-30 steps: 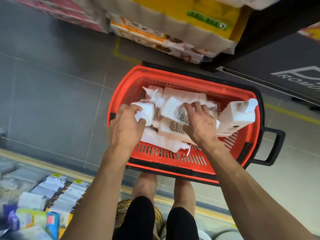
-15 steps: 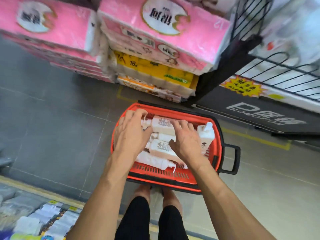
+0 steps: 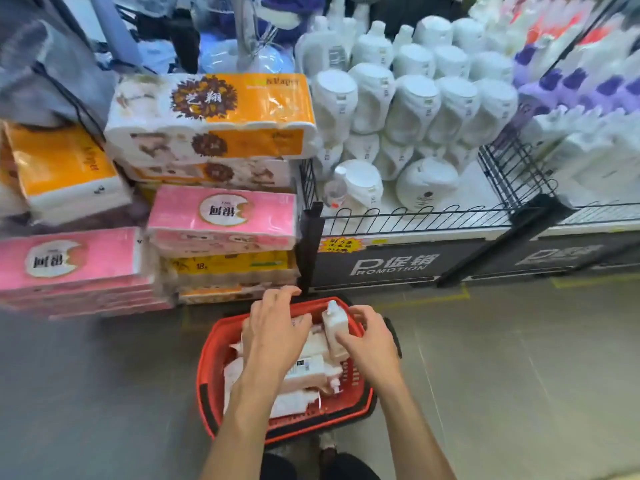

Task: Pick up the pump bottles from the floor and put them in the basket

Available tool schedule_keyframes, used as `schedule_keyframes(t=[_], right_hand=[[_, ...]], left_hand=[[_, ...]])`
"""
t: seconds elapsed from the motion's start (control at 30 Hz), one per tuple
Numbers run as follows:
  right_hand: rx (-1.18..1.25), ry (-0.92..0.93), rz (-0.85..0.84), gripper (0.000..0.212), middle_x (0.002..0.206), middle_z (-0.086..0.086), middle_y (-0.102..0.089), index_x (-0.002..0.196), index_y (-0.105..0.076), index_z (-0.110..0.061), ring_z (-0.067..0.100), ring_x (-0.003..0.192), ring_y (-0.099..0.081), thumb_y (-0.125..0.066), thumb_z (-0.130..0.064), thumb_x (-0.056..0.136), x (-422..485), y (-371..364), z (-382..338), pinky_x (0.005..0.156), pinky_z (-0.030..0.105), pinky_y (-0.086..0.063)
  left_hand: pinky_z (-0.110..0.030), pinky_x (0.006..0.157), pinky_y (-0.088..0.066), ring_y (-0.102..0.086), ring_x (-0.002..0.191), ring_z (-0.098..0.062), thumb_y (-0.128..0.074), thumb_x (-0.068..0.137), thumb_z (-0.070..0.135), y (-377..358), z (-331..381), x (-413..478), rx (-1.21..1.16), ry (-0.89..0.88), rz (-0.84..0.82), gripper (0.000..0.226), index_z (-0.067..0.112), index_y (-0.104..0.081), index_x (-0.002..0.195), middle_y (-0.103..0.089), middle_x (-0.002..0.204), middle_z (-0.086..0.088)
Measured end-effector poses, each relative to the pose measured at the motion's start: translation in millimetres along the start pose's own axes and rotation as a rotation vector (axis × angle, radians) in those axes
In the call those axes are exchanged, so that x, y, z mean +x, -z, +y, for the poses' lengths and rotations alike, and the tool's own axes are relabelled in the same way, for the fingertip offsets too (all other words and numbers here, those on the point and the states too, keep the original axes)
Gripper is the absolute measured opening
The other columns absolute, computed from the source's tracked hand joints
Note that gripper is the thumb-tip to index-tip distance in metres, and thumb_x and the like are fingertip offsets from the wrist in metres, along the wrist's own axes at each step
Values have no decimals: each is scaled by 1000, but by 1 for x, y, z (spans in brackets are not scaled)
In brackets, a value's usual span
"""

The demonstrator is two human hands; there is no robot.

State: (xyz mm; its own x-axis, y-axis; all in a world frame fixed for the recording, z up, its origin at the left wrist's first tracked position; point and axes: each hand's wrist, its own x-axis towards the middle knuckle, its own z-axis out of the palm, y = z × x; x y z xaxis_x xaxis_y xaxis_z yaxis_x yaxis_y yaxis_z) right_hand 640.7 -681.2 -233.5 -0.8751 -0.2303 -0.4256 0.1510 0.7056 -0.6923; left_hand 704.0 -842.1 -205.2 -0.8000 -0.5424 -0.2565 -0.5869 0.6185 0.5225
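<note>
We are at the placing step, and it looks close to done. The red basket [image 3: 207, 362] sits on the grey floor [image 3: 502, 375] at the lower centre of the frame. It is piled with white pump bottles [image 3: 304, 370] lying on their sides, one over another.

Our left hand [image 3: 273, 337] lies flat over the heap, fingers straight and a little spread, gripping nothing. Our right hand [image 3: 369, 344] is just to the right of it, a little apart. It cups the upright bottle [image 3: 333, 323] at the far right side of the basket, thumb on the near face and fingers curled round the back.

No bottle shows on the floor around the basket, though the part behind us is out of sight. Stacked tissue packs [image 3: 221, 216] fill the left of the frame and a promotion stand [image 3: 391, 265] stands behind the basket.

Next, we judge, the upright bottle needs leaning against the basket wall so it does not topple. Then both hands lift clear.
</note>
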Motion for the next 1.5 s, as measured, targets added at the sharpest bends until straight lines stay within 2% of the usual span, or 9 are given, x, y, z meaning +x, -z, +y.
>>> schedule_keyframes(t=[0.2,0.27,0.4,0.63,0.83,0.97,1.23,1.4,1.5], right_hand=[[100,-57,297,46,123,-11,-59,121,-60,-37,10,117,-57,-72,-35,77,-30,94,20,100,37,-49],[119,-82,387,43,124,-10,-59,122,-59,-36,11,113,-58,-71,-35,80,-47,124,38,92,35,-51],[67,-211,510,44,127,-10,-57,126,-57,-39,17,118,-57,-67,-43,83,-86,190,90,96,41,-50],[165,-383,721,42,123,-6,-63,124,-61,-33,17,119,-59,-73,-37,84,-165,298,200,98,37,-48],[281,-457,819,38,119,-10,-63,116,-60,-39,12,117,-59,-78,-37,83,-201,337,256,100,37,-48],[314,-512,820,39,122,-7,-60,121,-61,-33,15,119,-57,-76,-35,86,-205,356,279,101,35,-47],[314,-605,779,43,125,-10,-55,129,-54,-37,16,113,-57,-69,-45,90,-177,423,300,97,37,-49],[317,-658,850,43,122,-12,-55,129,-54,-37,17,114,-58,-70,-43,90,-153,475,302,97,41,-50],[327,-679,897,43,127,-9,-57,130,-54,-37,17,113,-59,-70,-43,90,-142,498,310,96,41,-51]], left_hand=[[-39,101,-40,-46,126,-20,-57,93,45,-7,90,-17,84,-309,-108,45,39,-46,136,-49,138,9],[-39,99,-42,-47,125,-20,-57,92,47,-19,130,-29,120,-427,-135,44,40,-47,135,-49,137,8],[-40,98,-42,-47,126,-21,-57,93,49,-54,211,-61,193,-639,-199,45,40,-46,136,-49,138,7],[-43,95,-48,-52,124,-23,-62,91,50,-134,323,-124,197,-915,-310,49,39,-47,136,-52,135,6],[-39,93,-48,-52,123,-22,-63,90,47,-192,383,-169,211,-1044,-403,51,37,-47,137,-51,136,7],[-39,93,-46,-55,121,-22,-64,89,46,-216,419,-180,206,-1122,-448,51,35,-48,136,-53,135,5],[-39,97,-46,-54,122,-21,-63,90,45,-256,520,-159,196,-1244,-534,50,33,-46,136,-51,136,3],[-40,99,-45,-53,123,-26,-63,92,45,-270,585,-136,214,-1294,-552,51,32,-46,138,-51,140,-1],[-50,110,-36,-51,128,-25,-61,92,49,-283,612,-127,235,-1277,-533,51,35,-45,138,-49,143,1]])
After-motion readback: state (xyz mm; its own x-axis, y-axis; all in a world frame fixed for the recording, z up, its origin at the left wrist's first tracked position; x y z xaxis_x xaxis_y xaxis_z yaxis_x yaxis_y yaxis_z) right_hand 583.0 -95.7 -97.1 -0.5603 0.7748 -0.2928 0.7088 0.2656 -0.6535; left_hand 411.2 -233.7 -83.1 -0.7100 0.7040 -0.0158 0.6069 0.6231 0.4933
